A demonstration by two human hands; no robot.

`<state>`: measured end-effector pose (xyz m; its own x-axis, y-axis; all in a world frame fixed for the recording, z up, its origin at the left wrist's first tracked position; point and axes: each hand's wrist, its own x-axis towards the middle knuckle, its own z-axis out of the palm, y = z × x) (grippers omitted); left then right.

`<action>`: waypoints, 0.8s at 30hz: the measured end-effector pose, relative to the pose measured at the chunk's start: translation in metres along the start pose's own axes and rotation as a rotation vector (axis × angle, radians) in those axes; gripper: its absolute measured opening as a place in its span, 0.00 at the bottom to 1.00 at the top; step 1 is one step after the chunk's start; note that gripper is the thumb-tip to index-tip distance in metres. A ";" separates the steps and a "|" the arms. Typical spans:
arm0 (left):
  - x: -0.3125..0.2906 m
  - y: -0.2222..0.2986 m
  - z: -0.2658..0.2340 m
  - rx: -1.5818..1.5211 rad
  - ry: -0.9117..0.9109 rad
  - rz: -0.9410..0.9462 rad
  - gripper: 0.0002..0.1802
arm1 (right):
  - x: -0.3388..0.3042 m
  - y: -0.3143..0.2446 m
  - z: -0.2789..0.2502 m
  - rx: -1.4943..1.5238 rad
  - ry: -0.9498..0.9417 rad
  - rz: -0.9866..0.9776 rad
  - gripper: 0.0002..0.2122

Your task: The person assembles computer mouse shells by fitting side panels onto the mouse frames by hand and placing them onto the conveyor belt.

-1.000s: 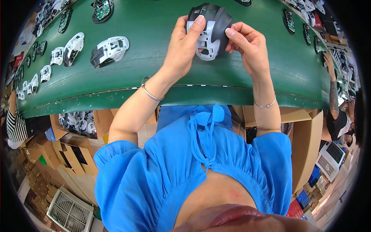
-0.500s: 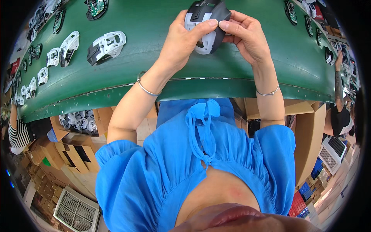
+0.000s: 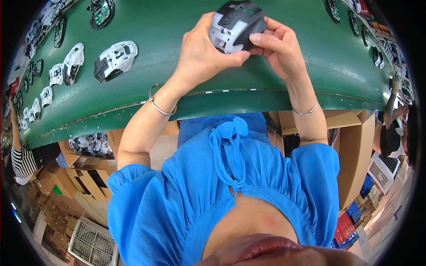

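Above the green work surface (image 3: pixel 168 62), both my hands hold a computer mouse shell (image 3: pixel 235 27), dark grey on its outer part and white with cut-outs on the side toward my left. My left hand (image 3: pixel 205 51) wraps the white side, its thumb along the lower end. With the thumb on top and the fingers beneath, my right hand (image 3: pixel 280 44) grips the dark side. To the left on the surface lies a white and black mouse shell piece (image 3: pixel 116 60), apart from my hands. Another such piece (image 3: pixel 74 63) lies beyond it.
Mouse bases with green circuit boards (image 3: pixel 101 12) lie far left, others (image 3: pixel 332 10) far right. An open cardboard box (image 3: pixel 113 142) of white parts stands below the left edge; another box (image 3: pixel 355 164) stands right of my lap. Other people work at both sides, one in a striped sleeve (image 3: pixel 24 164).
The mouse shell has tilted and turned in my hands. My left thumb has slid down to its lower end, away from my right thumb. The pieces on the surface have shifted slightly left in view.
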<state>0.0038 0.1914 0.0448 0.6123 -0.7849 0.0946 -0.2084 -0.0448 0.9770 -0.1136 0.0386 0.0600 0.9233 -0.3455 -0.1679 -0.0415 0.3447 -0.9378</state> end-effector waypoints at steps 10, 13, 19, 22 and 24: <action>-0.013 0.013 -0.005 -0.016 -0.287 -0.032 0.43 | -0.005 -0.032 -0.014 -0.541 -0.228 -0.035 0.34; -0.014 0.013 -0.008 -0.105 -0.380 -0.118 0.43 | -0.011 -0.029 -0.017 -0.542 -0.180 -0.029 0.33; -0.011 0.014 -0.011 -0.423 -0.347 -0.268 0.44 | -0.001 -0.032 -0.005 -0.257 -0.094 0.111 0.21; -0.007 0.026 -0.023 -0.395 -0.328 -0.252 0.43 | 0.001 -0.028 -0.010 -0.089 -0.056 0.124 0.30; -0.005 0.030 -0.028 -0.198 -0.324 -0.151 0.40 | 0.001 -0.018 -0.010 0.003 -0.009 0.105 0.29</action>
<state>0.0156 0.2117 0.0793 0.3463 -0.9341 -0.0871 0.0360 -0.0796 0.9962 -0.1159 0.0233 0.0737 0.9174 -0.2995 -0.2620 -0.1368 0.3809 -0.9144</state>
